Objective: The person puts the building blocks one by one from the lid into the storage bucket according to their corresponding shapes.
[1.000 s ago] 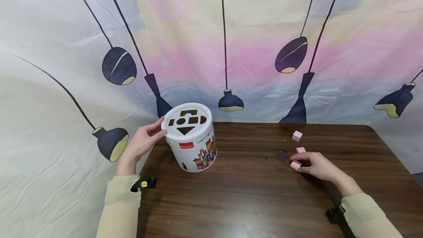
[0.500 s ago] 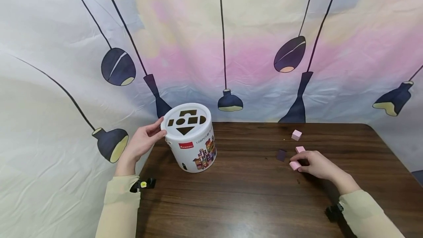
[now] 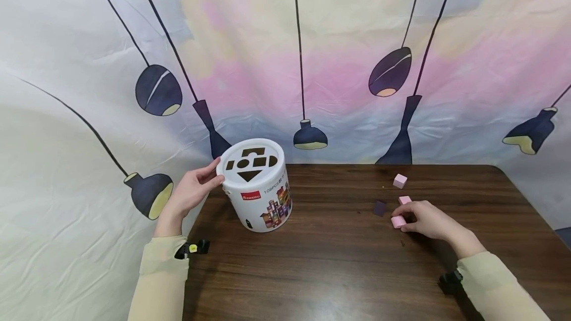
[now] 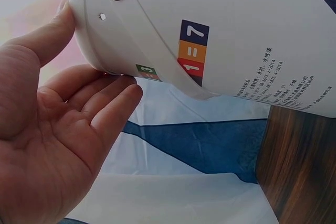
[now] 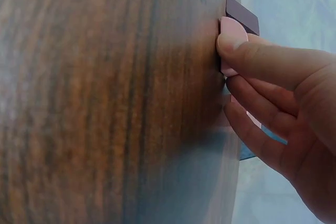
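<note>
From the head view, my left hand (image 3: 191,193) rests against the left side of a white shape-sorter bucket (image 3: 258,188) standing upright at the left end of the dark wooden table (image 3: 321,261). My fingers are nearly straight and only slightly spread, with the thumb up at the lid's rim. My right hand (image 3: 427,219) lies on the table to the right, fingertips pinching a pink block (image 3: 398,221). A dark purple block (image 3: 380,208) sits just to its left, a second pink block (image 3: 405,200) just behind my fingers, and a third pink block (image 3: 400,181) farther back.

From the left wrist view, my left hand (image 4: 50,124) is open; the thumb presses the bucket (image 4: 220,30) wall and the fingertips touch its lower edge.

From the right wrist view, my right hand (image 5: 278,108) has its thumb pressed on the pink block (image 5: 230,45), fingers curled beneath, with the dark purple block (image 5: 242,15) just beyond.

Compared with a second ago, both hands and all blocks sit almost exactly where they were.
</note>
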`<state>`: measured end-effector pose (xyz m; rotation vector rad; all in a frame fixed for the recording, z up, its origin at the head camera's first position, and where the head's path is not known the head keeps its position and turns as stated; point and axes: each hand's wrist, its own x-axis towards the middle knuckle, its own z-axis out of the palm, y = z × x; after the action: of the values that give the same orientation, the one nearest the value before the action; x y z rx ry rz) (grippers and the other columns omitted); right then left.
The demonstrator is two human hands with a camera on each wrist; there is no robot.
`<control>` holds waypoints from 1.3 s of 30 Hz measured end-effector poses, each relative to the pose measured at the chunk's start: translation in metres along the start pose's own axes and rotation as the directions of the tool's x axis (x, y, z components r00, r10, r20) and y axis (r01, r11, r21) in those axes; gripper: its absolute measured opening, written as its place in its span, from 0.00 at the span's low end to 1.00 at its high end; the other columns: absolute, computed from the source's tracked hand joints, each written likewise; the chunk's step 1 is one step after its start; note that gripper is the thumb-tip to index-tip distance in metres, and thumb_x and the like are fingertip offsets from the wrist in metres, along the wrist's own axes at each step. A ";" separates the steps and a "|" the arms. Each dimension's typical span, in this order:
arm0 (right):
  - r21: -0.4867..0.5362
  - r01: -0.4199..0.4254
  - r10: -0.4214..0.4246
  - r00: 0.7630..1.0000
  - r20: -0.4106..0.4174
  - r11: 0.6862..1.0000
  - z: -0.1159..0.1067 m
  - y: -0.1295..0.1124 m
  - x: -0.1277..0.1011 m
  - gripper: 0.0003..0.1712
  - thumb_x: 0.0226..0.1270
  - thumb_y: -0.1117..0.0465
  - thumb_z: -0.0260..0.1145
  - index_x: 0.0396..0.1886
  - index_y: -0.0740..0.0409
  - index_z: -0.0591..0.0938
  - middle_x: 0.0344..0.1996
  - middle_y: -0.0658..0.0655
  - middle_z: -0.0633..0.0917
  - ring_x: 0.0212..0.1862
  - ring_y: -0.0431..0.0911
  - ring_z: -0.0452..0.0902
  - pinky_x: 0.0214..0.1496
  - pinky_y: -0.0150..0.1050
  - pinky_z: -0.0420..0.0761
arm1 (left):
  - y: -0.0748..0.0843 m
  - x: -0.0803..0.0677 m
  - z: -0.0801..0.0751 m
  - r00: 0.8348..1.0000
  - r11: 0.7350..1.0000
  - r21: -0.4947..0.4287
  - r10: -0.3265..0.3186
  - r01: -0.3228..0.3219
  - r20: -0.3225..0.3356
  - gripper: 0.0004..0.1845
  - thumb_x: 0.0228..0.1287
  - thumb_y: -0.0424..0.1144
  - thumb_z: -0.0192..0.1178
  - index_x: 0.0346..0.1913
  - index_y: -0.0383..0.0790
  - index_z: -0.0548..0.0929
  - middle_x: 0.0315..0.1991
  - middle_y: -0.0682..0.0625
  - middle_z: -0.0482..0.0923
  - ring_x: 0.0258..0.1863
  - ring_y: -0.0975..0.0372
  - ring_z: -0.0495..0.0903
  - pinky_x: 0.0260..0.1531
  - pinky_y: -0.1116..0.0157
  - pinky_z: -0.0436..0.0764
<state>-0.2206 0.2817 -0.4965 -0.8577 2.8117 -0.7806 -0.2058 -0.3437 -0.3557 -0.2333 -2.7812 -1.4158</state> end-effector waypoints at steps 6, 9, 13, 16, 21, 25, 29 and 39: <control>0.087 0.029 -0.029 1.000 0.006 0.996 -0.004 0.002 -0.004 0.17 0.66 0.61 0.81 0.53 0.53 0.91 0.45 0.45 0.89 0.39 0.38 0.79 0.41 0.38 0.83 | 0.000 0.001 -0.001 1.000 1.000 0.014 0.009 -0.009 0.002 0.38 0.78 0.48 0.66 0.83 0.42 0.65 0.82 0.47 0.61 0.79 0.47 0.65 0.71 0.47 0.71; 0.112 0.044 -0.043 0.999 -0.005 0.993 -0.006 0.001 -0.005 0.18 0.67 0.63 0.79 0.56 0.56 0.91 0.44 0.46 0.89 0.37 0.37 0.77 0.39 0.37 0.81 | -0.001 0.001 -0.001 1.000 1.000 0.018 0.010 -0.010 0.000 0.38 0.78 0.47 0.66 0.83 0.42 0.65 0.82 0.47 0.61 0.79 0.47 0.66 0.71 0.48 0.71; 0.138 0.033 -0.029 0.999 -0.037 0.990 -0.006 -0.001 -0.006 0.20 0.69 0.64 0.77 0.60 0.56 0.90 0.42 0.45 0.88 0.35 0.35 0.76 0.37 0.34 0.79 | -0.001 0.001 -0.001 1.000 1.000 0.019 0.010 -0.010 -0.001 0.38 0.78 0.48 0.66 0.83 0.42 0.64 0.82 0.46 0.62 0.78 0.46 0.66 0.71 0.47 0.71; 0.178 0.018 -0.008 0.999 -0.054 0.984 -0.006 -0.003 -0.006 0.21 0.73 0.60 0.75 0.64 0.54 0.88 0.41 0.44 0.88 0.37 0.36 0.78 0.38 0.34 0.80 | -0.001 0.001 -0.002 1.000 1.000 0.015 0.004 -0.004 0.000 0.38 0.78 0.48 0.66 0.83 0.42 0.64 0.82 0.46 0.61 0.79 0.46 0.66 0.71 0.46 0.71; 0.260 -0.003 0.015 0.999 -0.046 0.966 -0.006 -0.008 -0.006 0.18 0.78 0.55 0.72 0.63 0.53 0.89 0.43 0.46 0.89 0.38 0.38 0.79 0.39 0.35 0.80 | -0.002 0.001 -0.001 1.000 1.000 0.005 -0.006 0.006 0.002 0.38 0.78 0.49 0.66 0.83 0.43 0.64 0.83 0.47 0.61 0.79 0.46 0.65 0.72 0.46 0.70; 0.261 0.003 0.015 0.998 -0.067 0.965 -0.004 -0.011 -0.004 0.13 0.78 0.56 0.71 0.57 0.52 0.90 0.40 0.44 0.88 0.37 0.38 0.79 0.39 0.35 0.80 | -0.001 0.001 -0.001 1.000 1.000 0.010 0.001 -0.001 0.003 0.38 0.78 0.49 0.66 0.83 0.43 0.64 0.82 0.47 0.61 0.79 0.47 0.66 0.71 0.47 0.70; 0.256 0.017 0.004 0.997 -0.080 0.967 -0.002 -0.012 -0.003 0.11 0.78 0.57 0.71 0.55 0.52 0.89 0.38 0.43 0.86 0.37 0.38 0.78 0.39 0.35 0.79 | -0.001 0.001 -0.001 1.000 1.000 0.026 0.008 -0.008 0.001 0.38 0.79 0.48 0.66 0.83 0.43 0.64 0.82 0.47 0.62 0.78 0.47 0.67 0.71 0.48 0.71; 0.282 0.015 0.002 0.998 -0.062 0.959 0.000 -0.011 0.000 0.11 0.77 0.59 0.72 0.55 0.52 0.88 0.37 0.47 0.85 0.35 0.38 0.79 0.38 0.35 0.81 | 0.000 0.000 -0.001 1.000 1.000 0.018 0.002 -0.002 -0.001 0.38 0.78 0.49 0.66 0.83 0.43 0.64 0.82 0.47 0.61 0.79 0.47 0.66 0.71 0.48 0.71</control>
<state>-0.2155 0.2738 -0.4914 -0.8072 2.6548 -1.1928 -0.2060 -0.3445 -0.3550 -0.2344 -2.7907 -1.3896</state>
